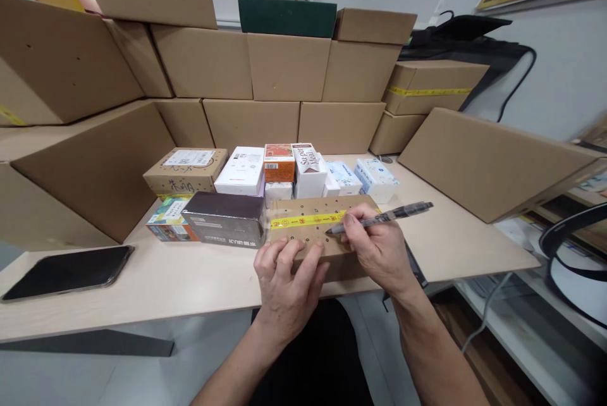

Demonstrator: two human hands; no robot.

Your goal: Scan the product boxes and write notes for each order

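A brown cardboard box (310,205) with a yellow tape strip (303,221) across its top lies near the table's front edge. Small dark marks are scattered over the top on both sides of the tape. My left hand (287,286) rests on the box's front left part, fingers spread over the top edge. Pinched in my right hand (379,248) is a marker pen (403,211), its grey tip end pointing down and left at the box top. Whether the tip touches the cardboard, I cannot tell.
Behind the box stand a dark carton (225,216), a white box (241,169), an orange box (279,162) and a marked cardboard box (184,169). A phone (69,272) lies at left. Stacked cartons (251,121) wall the back; an open carton (493,159) stands right.
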